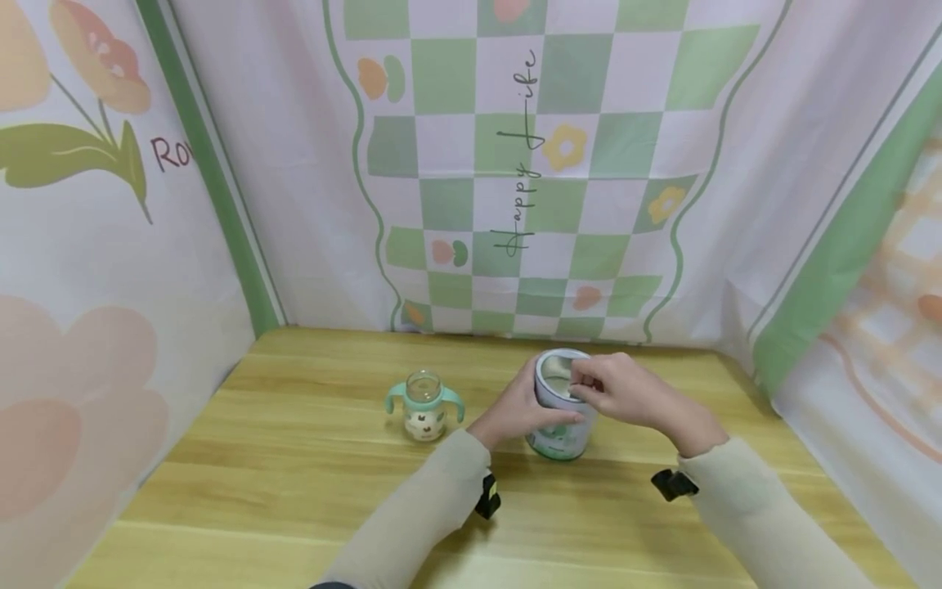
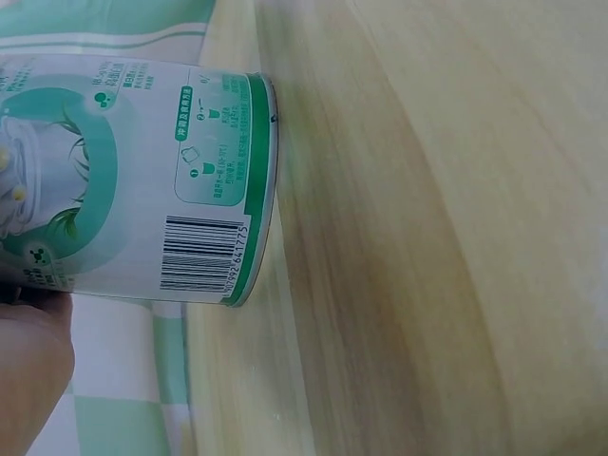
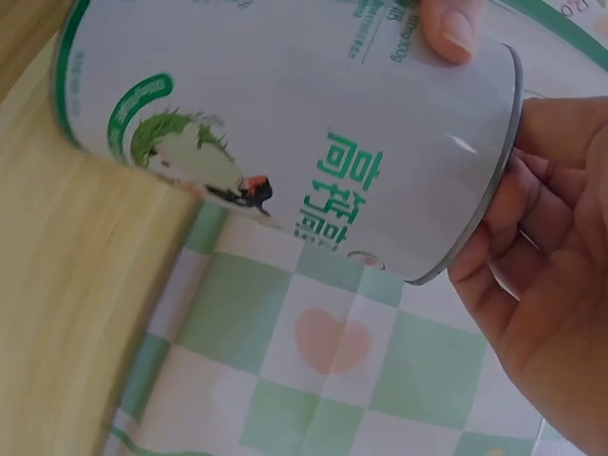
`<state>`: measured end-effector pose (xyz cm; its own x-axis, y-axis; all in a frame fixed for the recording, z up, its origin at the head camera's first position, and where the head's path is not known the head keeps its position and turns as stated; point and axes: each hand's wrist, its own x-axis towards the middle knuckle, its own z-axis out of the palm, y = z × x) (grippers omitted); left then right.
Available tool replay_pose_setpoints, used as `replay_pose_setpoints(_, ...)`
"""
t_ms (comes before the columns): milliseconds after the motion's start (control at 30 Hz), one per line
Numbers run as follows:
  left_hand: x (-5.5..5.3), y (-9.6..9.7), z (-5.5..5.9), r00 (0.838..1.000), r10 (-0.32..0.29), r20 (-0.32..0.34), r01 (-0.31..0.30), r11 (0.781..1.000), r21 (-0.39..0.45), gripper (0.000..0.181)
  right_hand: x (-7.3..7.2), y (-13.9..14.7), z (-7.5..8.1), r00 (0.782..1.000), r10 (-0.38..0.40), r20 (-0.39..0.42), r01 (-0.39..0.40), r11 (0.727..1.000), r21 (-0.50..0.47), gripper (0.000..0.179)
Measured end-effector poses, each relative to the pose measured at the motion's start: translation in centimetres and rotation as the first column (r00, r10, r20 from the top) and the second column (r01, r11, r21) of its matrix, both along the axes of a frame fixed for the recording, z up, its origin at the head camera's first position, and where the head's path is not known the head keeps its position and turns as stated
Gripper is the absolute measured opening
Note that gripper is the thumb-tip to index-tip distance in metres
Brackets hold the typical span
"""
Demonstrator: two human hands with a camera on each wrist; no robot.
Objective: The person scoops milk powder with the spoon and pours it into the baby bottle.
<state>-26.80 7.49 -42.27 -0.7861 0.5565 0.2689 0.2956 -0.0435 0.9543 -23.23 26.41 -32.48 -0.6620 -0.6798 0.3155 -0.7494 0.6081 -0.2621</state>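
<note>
A white-and-green milk powder can [image 1: 555, 442] without a lid is tilted slightly on the table. My left hand [image 1: 521, 411] grips its side, the thumb lying across the front; in the right wrist view that thumb [image 3: 451, 28] presses on the label. At the can's open top, my right hand [image 1: 621, 388] has its fingers bent over the rim, fingertips reaching inside. What those fingertips hold is hidden, so I cannot tell. To the left stands a baby bottle [image 1: 424, 421] with mint-green handles and an open top.
The wooden table [image 1: 294, 491] runs back to a checkered curtain [image 1: 515, 204] behind the can. Printed fabric [image 1: 88, 343] hangs at the left side, and more fabric [image 1: 883, 327] on the right. Black straps sit on both sleeves.
</note>
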Motion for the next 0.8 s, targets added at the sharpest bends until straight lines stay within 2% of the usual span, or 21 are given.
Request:
replay_pose_setpoints(167,0.1,0.1,0.0,1.0,0.011,-0.014,-0.012,1.0,-0.018,0.085,-0.1,0.1,-0.3,0.993,-0.078,0.092,0.084,0.995,-0.06,0.017)
replay_pose_setpoints(300,0.1,0.0,0.2,1.0,0.007,-0.022,-0.007,1.0,-0.008,0.085,-0.1,0.3,-0.4,0.97,-0.184,0.161,0.201,0.975,-0.098,0.01)
replay_pose_setpoints(500,0.2,-0.1,0.4,0.998,-0.023,-0.053,0.025,0.999,0.029,0.083,-0.2,0.7,-0.5,0.932,-0.303,0.199,0.338,0.925,-0.174,0.011)
replay_pose_setpoints(667,0.3,-0.1,0.4,0.998,-0.002,-0.057,0.003,1.0,0.008,0.083,-0.1,1.3,-0.8,0.898,-0.383,0.217,0.429,0.872,-0.234,0.02)
replay_pose_setpoints(800,0.4,-0.1,0.4,0.999,0.017,-0.035,-0.017,1.0,-0.017,0.085,0.1,1.8,-1.1,0.867,-0.435,0.244,0.49,0.833,-0.256,0.026)
